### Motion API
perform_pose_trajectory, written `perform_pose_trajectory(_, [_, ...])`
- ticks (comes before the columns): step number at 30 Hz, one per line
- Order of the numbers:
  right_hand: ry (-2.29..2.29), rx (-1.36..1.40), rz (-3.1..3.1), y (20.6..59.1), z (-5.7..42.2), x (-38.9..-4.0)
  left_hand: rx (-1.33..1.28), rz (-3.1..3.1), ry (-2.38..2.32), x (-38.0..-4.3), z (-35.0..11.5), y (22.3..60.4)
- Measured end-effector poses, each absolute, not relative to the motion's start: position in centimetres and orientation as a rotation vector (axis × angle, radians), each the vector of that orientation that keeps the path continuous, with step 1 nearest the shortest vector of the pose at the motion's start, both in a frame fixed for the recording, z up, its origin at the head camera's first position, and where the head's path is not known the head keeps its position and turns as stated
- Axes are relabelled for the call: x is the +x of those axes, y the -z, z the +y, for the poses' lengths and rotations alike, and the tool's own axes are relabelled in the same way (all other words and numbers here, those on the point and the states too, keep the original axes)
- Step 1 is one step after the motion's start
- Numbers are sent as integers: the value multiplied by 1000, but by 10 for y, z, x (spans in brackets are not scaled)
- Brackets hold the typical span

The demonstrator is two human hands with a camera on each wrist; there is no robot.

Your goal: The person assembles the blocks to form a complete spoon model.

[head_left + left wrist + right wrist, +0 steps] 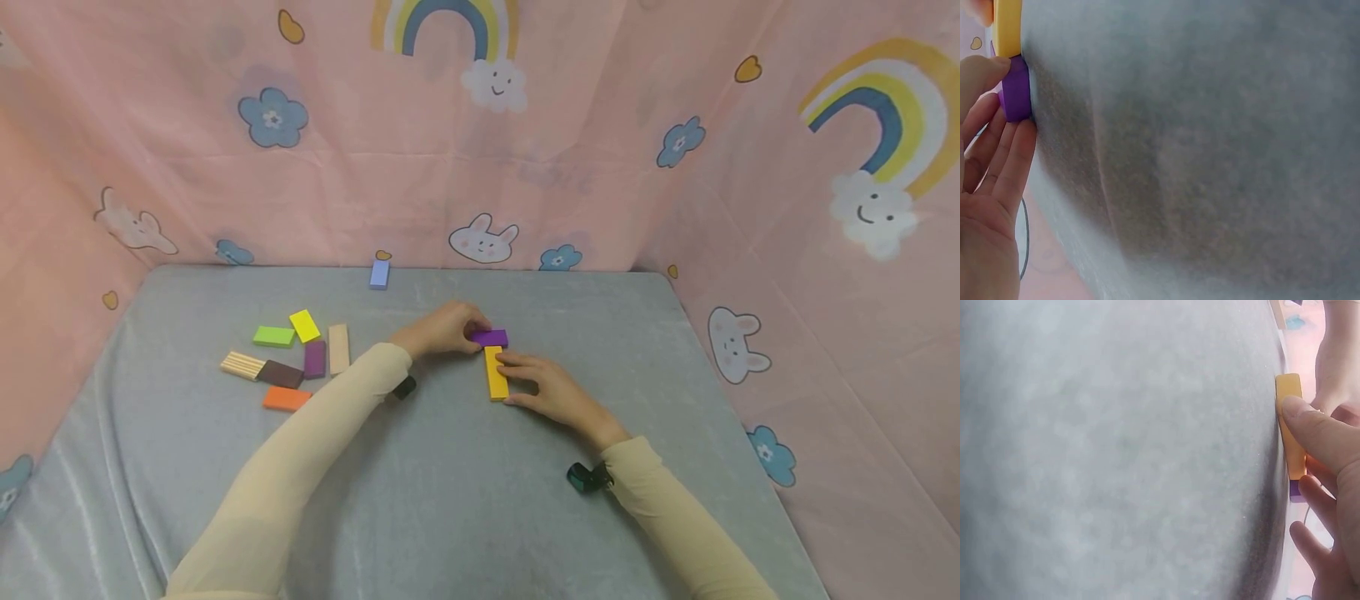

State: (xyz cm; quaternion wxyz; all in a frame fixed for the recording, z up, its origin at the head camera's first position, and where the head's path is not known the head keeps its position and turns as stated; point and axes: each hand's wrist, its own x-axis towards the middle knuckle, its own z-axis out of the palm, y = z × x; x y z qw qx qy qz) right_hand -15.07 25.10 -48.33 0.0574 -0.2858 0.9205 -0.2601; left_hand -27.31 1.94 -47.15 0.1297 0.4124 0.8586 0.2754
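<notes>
A purple block (492, 337) lies crosswise on the grey cloth, at the far end of a yellow-orange block (495, 375); together they form a T-like shape. My left hand (447, 327) pinches the purple block at its left end. In the left wrist view the thumb is on one side of that purple block (1017, 97) and the fingers are on the other. My right hand (555, 392) holds the yellow-orange block from the right. Its thumb presses on the block (1292, 447) in the right wrist view, where some of the fingers are hidden behind it.
Left of the arms lie green (273, 337), bright yellow (304, 326), second purple (315, 359), plain wood (339, 348), dark brown (281, 373) and orange (287, 399) blocks, plus a striped pale wooden piece (242, 365). A blue block (379, 275) is by the far edge, before a pink curtain (337, 200).
</notes>
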Motion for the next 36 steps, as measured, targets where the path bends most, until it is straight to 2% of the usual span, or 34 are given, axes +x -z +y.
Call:
perform_pose_trajectory(24, [734,-873,2818,480,249,-150,1186,2507,-770,-267,19,468])
perform_pose_trajectory(36, [703,-963,2860,478,248,-149,1141,2488,-781,-266,15,465])
